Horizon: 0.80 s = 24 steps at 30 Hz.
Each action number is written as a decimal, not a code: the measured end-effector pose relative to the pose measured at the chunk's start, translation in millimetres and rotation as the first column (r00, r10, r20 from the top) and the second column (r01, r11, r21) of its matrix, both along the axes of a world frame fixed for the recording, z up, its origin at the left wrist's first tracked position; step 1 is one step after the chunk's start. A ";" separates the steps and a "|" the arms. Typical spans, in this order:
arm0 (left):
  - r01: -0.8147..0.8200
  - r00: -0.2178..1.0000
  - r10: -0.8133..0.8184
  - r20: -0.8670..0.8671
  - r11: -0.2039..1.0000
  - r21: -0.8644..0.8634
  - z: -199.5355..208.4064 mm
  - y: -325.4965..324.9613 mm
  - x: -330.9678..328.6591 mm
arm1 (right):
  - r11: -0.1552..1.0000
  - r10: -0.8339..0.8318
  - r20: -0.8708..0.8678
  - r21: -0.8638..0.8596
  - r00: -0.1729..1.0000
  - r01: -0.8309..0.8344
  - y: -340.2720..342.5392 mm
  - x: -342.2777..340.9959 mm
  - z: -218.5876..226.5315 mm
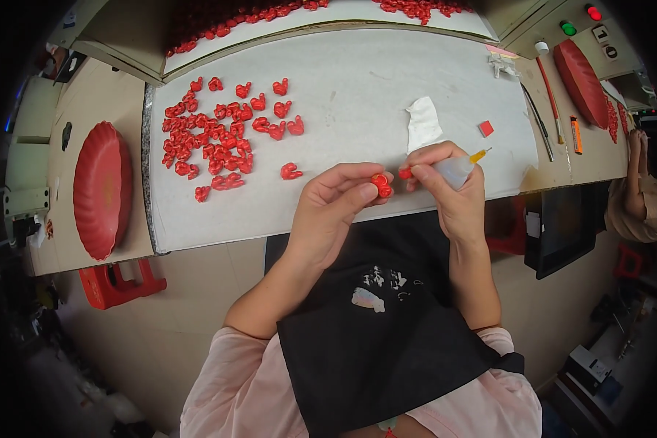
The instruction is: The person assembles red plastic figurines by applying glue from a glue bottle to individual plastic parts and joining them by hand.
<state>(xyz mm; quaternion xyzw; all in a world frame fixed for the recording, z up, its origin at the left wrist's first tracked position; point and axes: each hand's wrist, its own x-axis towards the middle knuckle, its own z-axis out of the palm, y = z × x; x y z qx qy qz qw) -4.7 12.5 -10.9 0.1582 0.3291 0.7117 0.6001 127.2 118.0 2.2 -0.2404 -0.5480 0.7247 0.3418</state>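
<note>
My left hand pinches a small glossy red molded piece between thumb and fingers, above the near edge of the white sheet. Close beside it, my right hand holds a tiny red part at its fingertips. Tucked in that same hand is a translucent squeeze bottle with a yellow needle tip pointing up and to the right. Many similar red pieces lie scattered on the left of the sheet, and a single red piece rests nearer my left hand.
A crumpled white tissue and a red square block lie beyond my right hand. Red scalloped trays stand at both sides. At right are a brush and an orange marker. More red pieces sit on the far shelf.
</note>
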 end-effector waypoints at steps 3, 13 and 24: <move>-0.011 1.000 0.011 -0.011 1.000 -0.006 -0.5 -0.8 2.3 | 0.994 -0.079 0.004 0.078 0.997 0.079 -9.0 -1.6 4.3; -0.060 0.989 0.055 -0.139 0.998 -0.032 5.0 -1.6 5.6 | 0.904 -0.244 0.022 0.366 0.970 0.219 -27.3 1.3 4.9; -0.086 0.953 0.094 -0.289 0.995 0.041 6.0 -2.2 6.8 | 0.624 -0.312 -0.009 0.752 0.950 0.212 -29.3 -2.7 8.8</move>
